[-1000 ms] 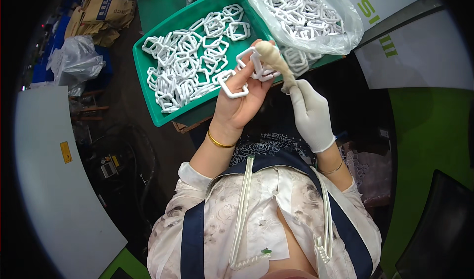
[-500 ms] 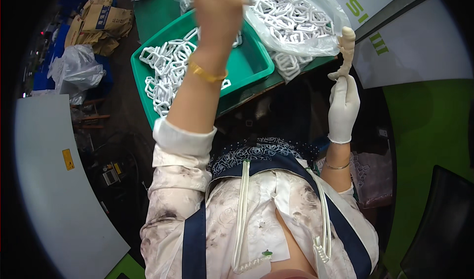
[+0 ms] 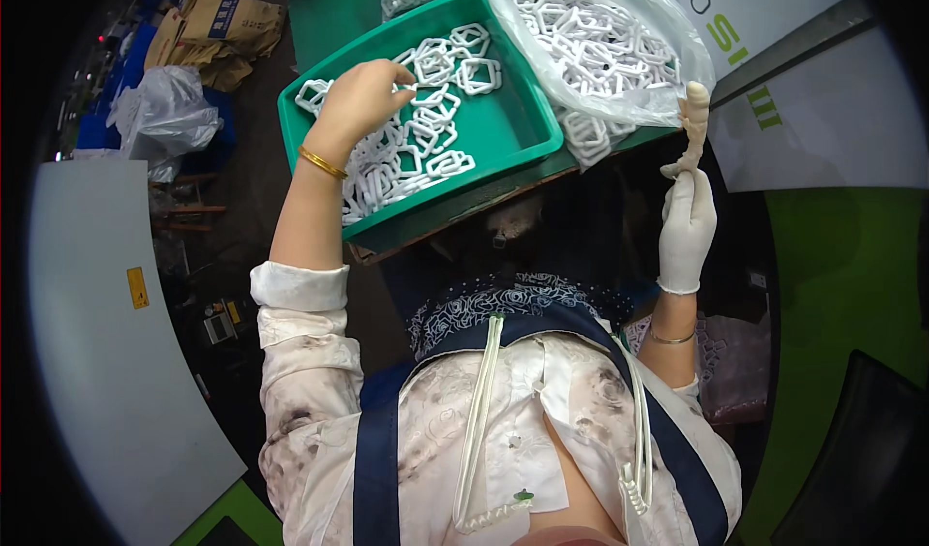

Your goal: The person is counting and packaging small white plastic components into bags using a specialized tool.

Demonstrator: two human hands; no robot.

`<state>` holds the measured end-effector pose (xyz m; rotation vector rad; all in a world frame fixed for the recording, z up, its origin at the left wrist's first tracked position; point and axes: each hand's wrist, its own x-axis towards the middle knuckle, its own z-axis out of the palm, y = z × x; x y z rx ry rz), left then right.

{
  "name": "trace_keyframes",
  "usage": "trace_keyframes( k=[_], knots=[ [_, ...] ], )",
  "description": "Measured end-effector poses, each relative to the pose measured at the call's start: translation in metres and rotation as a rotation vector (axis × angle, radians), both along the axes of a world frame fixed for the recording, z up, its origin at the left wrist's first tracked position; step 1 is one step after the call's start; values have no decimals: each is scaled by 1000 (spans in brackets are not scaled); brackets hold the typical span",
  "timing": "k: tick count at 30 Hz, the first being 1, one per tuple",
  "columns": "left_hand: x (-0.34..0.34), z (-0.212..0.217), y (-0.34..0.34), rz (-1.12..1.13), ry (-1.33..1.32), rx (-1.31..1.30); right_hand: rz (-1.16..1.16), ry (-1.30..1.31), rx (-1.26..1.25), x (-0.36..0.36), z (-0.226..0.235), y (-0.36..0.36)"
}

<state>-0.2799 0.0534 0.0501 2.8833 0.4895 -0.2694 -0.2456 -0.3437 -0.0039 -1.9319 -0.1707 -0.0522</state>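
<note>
My bare left hand [image 3: 366, 103], a gold bracelet on its wrist, hangs over the left side of a green plastic tray [image 3: 513, 138]. Its visible fingers are bent and apart, with nothing seen between them; some are hidden under the hand. White plastic frame-shaped links [image 3: 426, 125] lie loose in the tray below and around it. At the right, my right hand [image 3: 688, 229] wears a white glove. Its fingers pinch the lower end of a cream, finger-shaped, glove-like piece [image 3: 695, 125], which stands upright beside a clear bag.
The clear plastic bag [image 3: 692, 48], full of similar white links, stands right of the tray on the green table [image 3: 324, 19]. Another filled bag [image 3: 592, 138] sits beneath it. Brown paper sacks [image 3: 218, 29] and a plastic-wrapped bundle [image 3: 164, 111] are at far left. Pale panels flank both sides.
My left hand has come back from beyond the tray's far side to its left part, uncovering links at the far edge. My right hand keeps its pinch; the whole view has shifted slightly.
</note>
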Motion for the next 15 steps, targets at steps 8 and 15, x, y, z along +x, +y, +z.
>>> trace_keyframes(
  k=[8,15],
  knots=[
    [41,-55,15,-198,-352,135,89,-9,45,-6,6,17],
    [66,-68,12,-124,-132,-58,99,-29,37,-10,3,15]
  ],
)
